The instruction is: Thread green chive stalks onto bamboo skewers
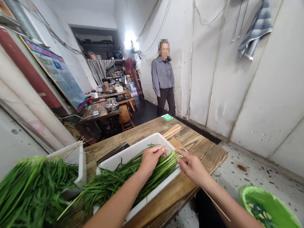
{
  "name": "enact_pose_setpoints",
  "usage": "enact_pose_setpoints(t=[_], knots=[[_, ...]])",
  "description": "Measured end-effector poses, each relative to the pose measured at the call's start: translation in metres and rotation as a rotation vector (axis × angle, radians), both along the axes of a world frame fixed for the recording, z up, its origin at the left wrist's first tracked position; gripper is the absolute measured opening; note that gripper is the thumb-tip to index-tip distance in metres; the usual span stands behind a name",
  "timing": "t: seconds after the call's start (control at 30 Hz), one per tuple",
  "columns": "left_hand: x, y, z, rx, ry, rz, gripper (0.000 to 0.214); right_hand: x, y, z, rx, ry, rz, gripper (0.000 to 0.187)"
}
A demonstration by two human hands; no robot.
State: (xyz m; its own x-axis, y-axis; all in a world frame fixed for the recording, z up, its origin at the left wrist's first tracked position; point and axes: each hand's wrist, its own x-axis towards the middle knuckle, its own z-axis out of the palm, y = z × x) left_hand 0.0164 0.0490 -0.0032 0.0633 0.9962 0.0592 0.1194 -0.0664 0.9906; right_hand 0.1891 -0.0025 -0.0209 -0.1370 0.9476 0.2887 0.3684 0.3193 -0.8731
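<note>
A white plastic tray (157,137) on the wooden table holds long garlic chives (129,169), their pale stem ends toward the right. Above them, my left hand (151,160) is closed in a pinch, with a pale chive stem at its fingertips. My right hand (191,166) is curled beside the stem ends at the tray's right end. A thin bamboo skewer (218,206) slants from beneath that hand toward the lower right; the hand hides its upper part. More skewers (172,131) lie in a bundle behind the tray.
Another white tub (80,165) heaped with chives stands at the left. A green bucket (271,203) sits on the floor at lower right. A person (162,79) stands beyond the wooden table (207,150). Other tables and stools (125,115) are farther back.
</note>
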Motion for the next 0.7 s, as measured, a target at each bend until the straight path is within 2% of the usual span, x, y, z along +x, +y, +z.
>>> enact_pose_setpoints(t=[0.3,0.7], knots=[[-0.0002,0.0034,-0.0027,0.027,-0.003,-0.004,0.028,-0.0017,0.0027,0.0079,-0.030,0.040,0.018,0.048],[0.0006,0.0049,-0.0040,0.051,0.024,0.024,0.028,-0.0018,0.0038,0.0067,-0.042,0.026,0.040,0.049]])
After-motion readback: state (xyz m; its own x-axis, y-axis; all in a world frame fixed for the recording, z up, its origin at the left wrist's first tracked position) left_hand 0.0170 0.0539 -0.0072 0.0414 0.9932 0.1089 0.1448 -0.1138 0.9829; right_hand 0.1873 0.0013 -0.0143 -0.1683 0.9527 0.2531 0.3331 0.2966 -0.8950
